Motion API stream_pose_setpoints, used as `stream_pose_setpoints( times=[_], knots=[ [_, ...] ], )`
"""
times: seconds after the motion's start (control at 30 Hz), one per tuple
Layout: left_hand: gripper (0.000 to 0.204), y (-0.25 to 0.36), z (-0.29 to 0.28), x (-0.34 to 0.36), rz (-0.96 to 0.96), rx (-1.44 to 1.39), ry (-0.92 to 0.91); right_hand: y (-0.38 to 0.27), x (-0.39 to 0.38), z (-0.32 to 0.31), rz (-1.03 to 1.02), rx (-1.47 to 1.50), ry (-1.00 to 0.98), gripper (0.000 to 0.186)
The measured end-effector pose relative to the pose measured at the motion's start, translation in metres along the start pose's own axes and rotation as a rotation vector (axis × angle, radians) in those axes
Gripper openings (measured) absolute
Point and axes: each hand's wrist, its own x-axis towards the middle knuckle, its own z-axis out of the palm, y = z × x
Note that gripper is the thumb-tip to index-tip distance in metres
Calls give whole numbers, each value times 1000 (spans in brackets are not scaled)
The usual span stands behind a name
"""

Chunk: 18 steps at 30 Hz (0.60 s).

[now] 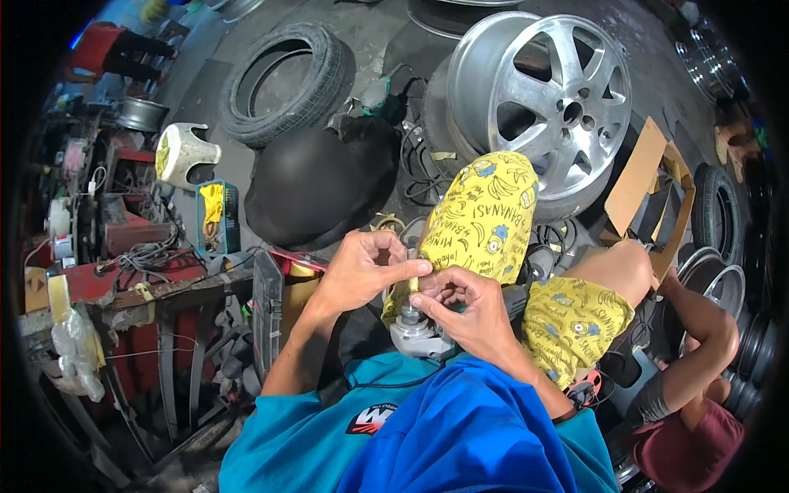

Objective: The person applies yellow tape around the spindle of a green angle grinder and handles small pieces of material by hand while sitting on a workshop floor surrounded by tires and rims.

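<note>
Head view: a person's two bare hands work close together above the lap.
Left hand (362, 271): fingers curled, thumb reaching toward a small yellow piece (413, 285).
Right hand (472, 304): thumb and forefinger bent in beside that piece; whether either hand clamps it, I cannot tell.
Yellow piece: between the fingertips, just above a silver-headed power tool (417, 338).
Floor: large silver wheel (571, 89) beyond the knees, tyre (319, 97) farther left.
Right side: open cardboard box (637, 177).
</note>
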Motion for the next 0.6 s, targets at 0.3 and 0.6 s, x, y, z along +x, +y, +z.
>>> stream_pose_setpoints(
  times=[0.3, 0.6],
  knots=[
    [18, 10, -8, 4, 43, -140, -205, -1, 5, 12, 25, -13, 50, 11],
    [14, -1, 0, 7, -10, -62, -129, -8, -7, 18, -25, -97, 59, 15]
  ],
)
